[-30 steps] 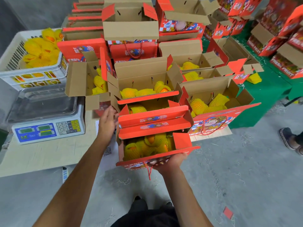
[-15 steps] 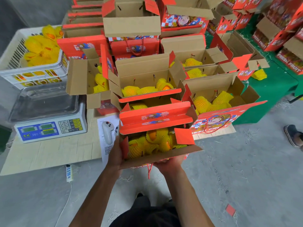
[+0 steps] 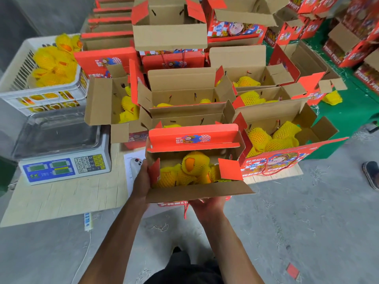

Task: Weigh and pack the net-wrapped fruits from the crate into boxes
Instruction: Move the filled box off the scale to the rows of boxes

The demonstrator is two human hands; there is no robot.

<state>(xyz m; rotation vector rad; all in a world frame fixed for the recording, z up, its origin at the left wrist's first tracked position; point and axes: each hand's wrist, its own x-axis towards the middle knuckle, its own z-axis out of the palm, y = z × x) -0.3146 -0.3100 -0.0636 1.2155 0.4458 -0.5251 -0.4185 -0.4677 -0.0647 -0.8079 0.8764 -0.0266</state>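
Net-wrapped fruits (image 3: 194, 160), orange w/ yellow foam mesh sleeves, fill the red-printed open cardboard box (image 3: 196, 191) held off the table, just past both sets of fingers.

Grip state: left hand (image 3: 142, 179) lies flat against the box's left end wall, fingers straight and together, thumb side up. Right hand (image 3: 207, 203) supports the box from beneath at the near edge; its fingers are hidden under the box, so curl cannot be told.

Step in hand (judgement): carry the filled box to a spot for closing or setting down.
- Keep box level; top flaps are open and the uppermost fruit sits high.
- Keep the palm under the base, not only the near flap, which is loose cardboard and may fold.
- Red cord handle (image 3: 185, 210) dangles by right wrist; avoid snagging.

Surroundings: beyond fingertips, a dense cluster of open fruit boxes (image 3: 272, 140), no free gap visible. Left of left hand: white paper sheet (image 3: 131, 160) w/ a white handheld device (image 3: 136, 163), then grey digital scale (image 3: 63, 152), then white plastic crate (image 3: 18, 78) holding more fruit. Far right: a shoe (image 3: 371, 175) on the floor.
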